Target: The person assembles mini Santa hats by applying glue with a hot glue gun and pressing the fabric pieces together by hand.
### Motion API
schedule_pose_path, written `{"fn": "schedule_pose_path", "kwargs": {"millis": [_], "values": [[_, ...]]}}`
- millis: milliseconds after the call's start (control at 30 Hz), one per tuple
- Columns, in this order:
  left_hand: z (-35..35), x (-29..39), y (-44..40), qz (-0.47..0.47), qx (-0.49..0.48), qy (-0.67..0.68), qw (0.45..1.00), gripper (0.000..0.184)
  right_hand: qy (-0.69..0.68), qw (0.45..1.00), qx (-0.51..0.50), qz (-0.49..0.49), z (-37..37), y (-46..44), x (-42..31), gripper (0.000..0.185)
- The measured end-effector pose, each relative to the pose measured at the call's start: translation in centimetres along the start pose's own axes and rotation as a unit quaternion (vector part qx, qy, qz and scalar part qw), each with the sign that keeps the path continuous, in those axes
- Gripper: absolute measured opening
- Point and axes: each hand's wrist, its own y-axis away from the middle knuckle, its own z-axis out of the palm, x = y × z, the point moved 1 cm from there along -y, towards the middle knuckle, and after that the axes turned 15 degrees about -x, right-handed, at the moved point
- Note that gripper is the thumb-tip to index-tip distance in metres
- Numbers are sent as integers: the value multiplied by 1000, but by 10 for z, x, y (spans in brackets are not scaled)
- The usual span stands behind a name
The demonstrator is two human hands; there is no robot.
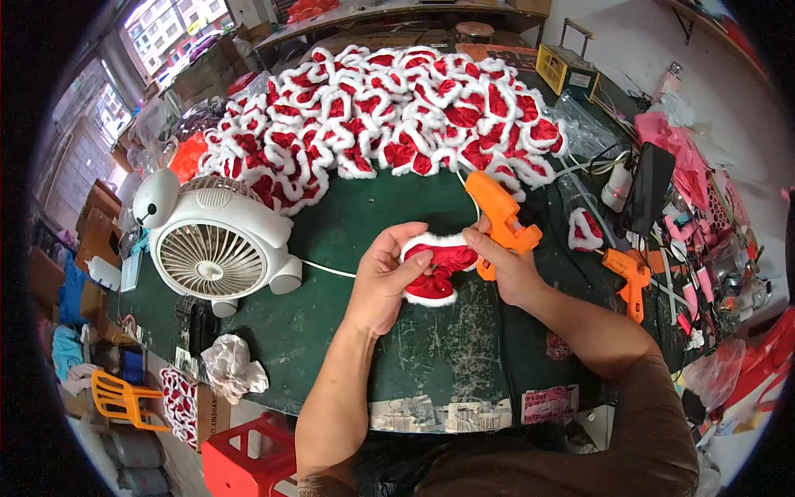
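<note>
Between my two hands is a small red velvet piece with white fluffy trim [432, 286], gathered at its middle. My left hand [383, 277] is closed on its left side, the thumb pressed onto the red cloth. Held in my right hand [509, 269] is an orange hot glue gun [497, 211]. The thumb of that hand also touches the piece's right upper edge, and its other fingers are partly hidden behind the gun. I cannot tell where the nozzle points. Beyond my hands lies a large heap of similar red and white pieces [406, 103].
A white fan [211, 248] stands left on the green table [331, 356], its cable running toward my left hand. A second orange glue gun [629, 282] and one trimmed piece [585, 230] lie right. Crumpled plastic [233, 367] sits at the front left edge. A red stool [248, 455] is below.
</note>
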Motion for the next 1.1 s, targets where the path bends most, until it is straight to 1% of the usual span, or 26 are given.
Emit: {"fn": "schedule_pose_path", "kwargs": {"millis": [33, 67, 133, 167, 233, 267, 300, 367, 400, 433, 567, 667, 733, 867, 1000, 1100], "values": [[-5, -2, 0, 0, -9, -10, 1000, 41, 16, 1000, -15, 23, -1, 1, 1, 18], [-6, -1, 1, -1, -8, -10, 1000, 41, 15, 1000, -14, 23, -1, 1, 1, 18], [-5, 0, 1, 15, -39, -21, 999, 44, 74, 995, -67, 13, 8, 1, -7, 16], [-2, 0, 1, 15, -41, -20, 999, 44, 81, 993, -80, 7, 12, 1, -10, 16], [6, 0, 2, 2, -43, -27, 999, 49, 72, 993, -88, 10, 15, 3, -9, 17], [6, -1, 2, 1, -43, -27, 999, 49, 62, 993, -97, 13, 17, 5, -8, 17], [6, -3, 2, 3, -57, -31, 998, 52, 100, 989, -107, 10, 17, 5, -7, 19], [8, -4, 3, 4, -78, -45, 996, 59, 106, 988, -109, -5, 13, 2, -1, 19], [9, -3, 3, 4, -78, -45, 996, 59, 111, 987, -111, -21, 13, 1, -1, 19], [10, -2, 3, 2, -84, -53, 995, 59, 73, 994, -87, 7, 16, 3, -7, 19], [7, -3, 3, 0, -102, -52, 993, 60, 75, 995, -72, 6, 15, 4, -3, 19], [9, -3, 3, -5, -85, -52, 995, 60, 77, 995, -68, 6, 14, 5, -3, 19], [10, -3, 3, -5, -80, -54, 995, 60, 50, 992, -112, 11, 11, 5, -6, 18], [15, 1, 5, -15, -81, -73, 994, 62, 80, 993, -79, -20, 21, 7, -7, 18], [13, -1, 6, -8, -112, -78, 991, 62, 49, 993, -105, 10, 17, 6, -8, 18], [16, 0, 6, 2, -122, -86, 989, 56, 33, 994, -104, 28, 18, 5, -7, 16]]}}
